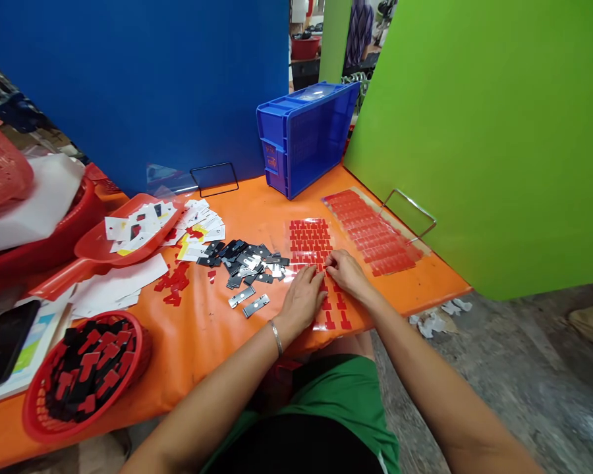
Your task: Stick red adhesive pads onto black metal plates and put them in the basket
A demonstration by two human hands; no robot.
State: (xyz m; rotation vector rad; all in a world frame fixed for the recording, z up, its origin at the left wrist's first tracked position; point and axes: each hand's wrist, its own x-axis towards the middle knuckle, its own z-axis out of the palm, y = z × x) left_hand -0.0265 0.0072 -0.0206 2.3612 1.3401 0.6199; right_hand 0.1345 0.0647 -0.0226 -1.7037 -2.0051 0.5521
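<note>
While both on red-pc sheet (310,236), L hand (301,299) flattish, R hand (346,273) fingertips pinched, item unclear.

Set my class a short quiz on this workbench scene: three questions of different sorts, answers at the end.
1. True or false: the round red basket is empty.
2. Multiple choice: which wrist wears the bracelet? a) right b) left c) both
3. Fill in the blank: the left hand and right hand are both at the sheet of T-shaped pieces, which are ____ in colour.
Key: 1. False; 2. b; 3. red
</note>
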